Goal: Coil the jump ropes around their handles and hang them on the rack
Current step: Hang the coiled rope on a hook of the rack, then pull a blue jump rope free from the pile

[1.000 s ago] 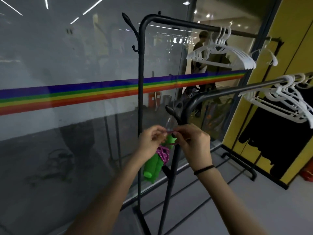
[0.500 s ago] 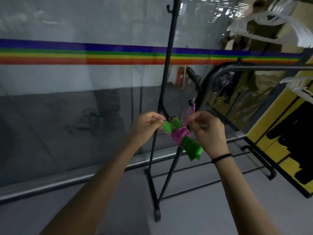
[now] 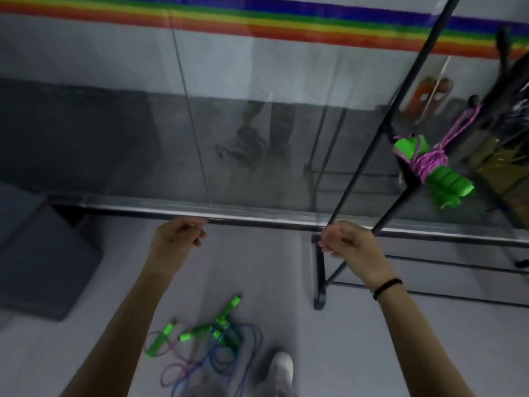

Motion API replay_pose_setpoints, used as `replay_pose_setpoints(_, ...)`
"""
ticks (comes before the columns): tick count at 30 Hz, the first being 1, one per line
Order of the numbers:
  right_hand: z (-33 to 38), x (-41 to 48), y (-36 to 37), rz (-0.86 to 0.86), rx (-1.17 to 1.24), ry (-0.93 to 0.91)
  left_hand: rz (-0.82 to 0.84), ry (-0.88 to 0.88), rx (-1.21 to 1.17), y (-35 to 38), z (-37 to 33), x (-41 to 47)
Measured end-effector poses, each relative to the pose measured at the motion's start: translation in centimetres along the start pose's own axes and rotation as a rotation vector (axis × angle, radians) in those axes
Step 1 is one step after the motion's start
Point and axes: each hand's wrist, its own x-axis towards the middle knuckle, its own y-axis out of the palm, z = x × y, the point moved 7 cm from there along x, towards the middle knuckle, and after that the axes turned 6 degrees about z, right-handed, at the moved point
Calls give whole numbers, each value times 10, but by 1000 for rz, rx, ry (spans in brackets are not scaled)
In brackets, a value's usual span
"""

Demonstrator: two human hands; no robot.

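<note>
A coiled jump rope with green handles and pink cord hangs by a pink loop from a hook on the black rack at the upper right. My left hand and my right hand hover below it with loosely curled fingers, holding nothing. On the floor between my arms lies a tangle of loose jump ropes with green handles and blue and pink cords.
A glass wall with a rainbow stripe runs across the back, its metal sill just beyond my hands. A dark grey block sits on the floor at left. My white shoe stands beside the loose ropes. The rack's foot rests near my right hand.
Both hands let go of the coiled rope, which now hangs alone on the rack hook. The hands dropped lower and the view tilted down to the ropes on the floor.
</note>
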Motion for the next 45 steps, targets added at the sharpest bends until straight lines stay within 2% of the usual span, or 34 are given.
replay_pose_setpoints(7,-9,-75,149,90,-4,55,112,-40,-30,-82,58,-79)
replay_pose_setpoints(10,-19,-115,217,71,8,67,157,-56,-18,-130,84,-117)
replay_pose_setpoints(15,-12,-179,308,107,78,110,118,-107,-32,-209,107,-185)
replay_pose_setpoints(21,3,-214,362,156,97,133,98,-170,-67,-254,130,-236)
replay_pose_setpoints(26,-49,-219,391,209,86,204,109,-185,-87,-252,166,-258)
replay_pose_setpoints(30,-146,-211,429,243,96,252,132,-176,-77,-233,247,-270)
replay_pose_setpoints(35,-338,-174,511,348,-53,321,126,-143,-31,-199,406,-256)
replay_pose_setpoints(39,-512,-139,595,553,-286,335,123,-97,10,-168,543,-236)
replay_pose_setpoints(45,-737,-131,700,856,-888,173,159,-40,87,-135,707,-215)
